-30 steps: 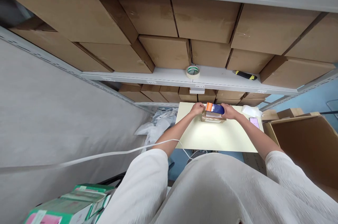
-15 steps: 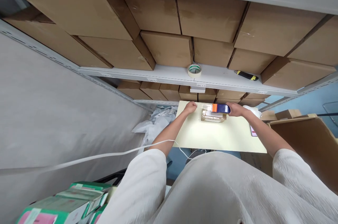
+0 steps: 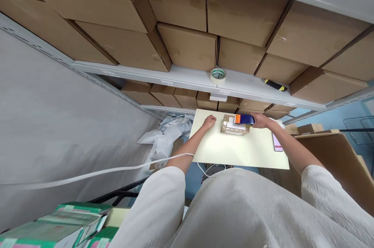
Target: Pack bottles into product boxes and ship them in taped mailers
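Observation:
A small taped cardboard box [image 3: 234, 128] with a white label lies on the pale yellow board [image 3: 230, 150]. My right hand [image 3: 259, 120] grips a blue and orange tape dispenser [image 3: 245, 119], which is over the upper right part of the box. To the left of the box, my left hand [image 3: 210, 121] is closed above the board, apart from the box; whatever its fingers may hold is too small to make out.
Cardboard boxes [image 3: 187, 45] fill the shelves ahead. A tape roll [image 3: 217, 76] and a yellow-black cutter [image 3: 274, 85] lie on the shelf edge [image 3: 242, 84]. A phone [image 3: 277, 143] is at the board's right. A white cable [image 3: 117, 169] crosses at left, near crumpled plastic [image 3: 166, 135].
The clear tape strip stretched between my left hand and the dispenser no longer shows. The dispenser stays over the box, and the camera view has shifted slightly.

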